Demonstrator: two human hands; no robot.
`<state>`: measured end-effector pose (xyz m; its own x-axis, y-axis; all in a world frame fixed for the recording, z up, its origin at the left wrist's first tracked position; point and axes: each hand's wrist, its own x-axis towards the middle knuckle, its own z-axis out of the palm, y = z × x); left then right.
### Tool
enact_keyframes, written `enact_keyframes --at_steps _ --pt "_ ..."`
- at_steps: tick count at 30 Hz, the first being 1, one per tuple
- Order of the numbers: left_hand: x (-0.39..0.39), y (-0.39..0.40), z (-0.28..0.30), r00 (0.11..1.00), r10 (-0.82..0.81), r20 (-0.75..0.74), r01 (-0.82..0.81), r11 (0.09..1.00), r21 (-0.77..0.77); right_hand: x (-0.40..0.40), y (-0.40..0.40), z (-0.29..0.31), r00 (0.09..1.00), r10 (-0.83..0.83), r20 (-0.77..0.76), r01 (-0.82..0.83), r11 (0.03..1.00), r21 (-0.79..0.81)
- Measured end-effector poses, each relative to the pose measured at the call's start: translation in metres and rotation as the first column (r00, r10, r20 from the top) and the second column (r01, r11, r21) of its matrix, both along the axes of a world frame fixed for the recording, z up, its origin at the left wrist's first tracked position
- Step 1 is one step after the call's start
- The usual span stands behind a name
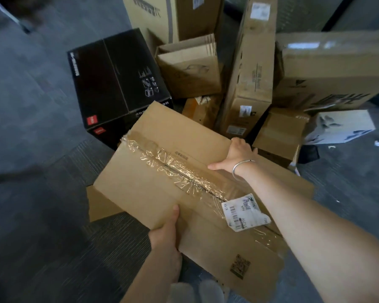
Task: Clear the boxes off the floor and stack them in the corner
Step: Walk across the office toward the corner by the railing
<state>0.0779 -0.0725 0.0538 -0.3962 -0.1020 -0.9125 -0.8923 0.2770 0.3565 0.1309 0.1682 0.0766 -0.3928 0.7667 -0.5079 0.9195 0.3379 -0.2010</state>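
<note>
A pile of cardboard boxes (252, 68) fills the far side of the grey carpeted floor (31, 106), with a black box (116, 84) at its left edge. In front of the pile I hold a large flattened cardboard box (162, 162), tilted, its seam covered in crinkled clear tape. My right grip (236, 156) curls over its far edge; my left grip (166, 232) clamps the near edge, thumb on top. A white shipping label (244, 212) sits beside my right forearm.
</note>
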Motion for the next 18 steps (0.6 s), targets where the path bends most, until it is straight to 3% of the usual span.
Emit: enact_keyframes --at_steps 7,10,12,18 --pt "-0.011 -0.015 0.111 1.0 -0.017 -0.024 0.017 1.0 0.021 -0.002 -0.015 0.132 0.999 0.049 -0.024 -0.047 0.996 0.073" --pt "-0.022 -0.026 0.165 0.994 -0.095 -0.057 0.097 0.995 0.032 0.006 -0.027 0.194 0.999 0.031 -0.024 -0.028 0.992 0.119" --pt "-0.03 -0.036 0.206 0.979 -0.176 -0.102 0.18 0.983 0.024 0.018 -0.04 0.235 0.999 -0.014 -0.052 0.021 0.99 0.138" --pt "-0.054 -0.054 0.288 0.85 -0.387 -0.358 0.366 0.922 -0.127 0.052 -0.083 0.297 0.948 -0.241 -0.21 0.241 0.97 -0.025"
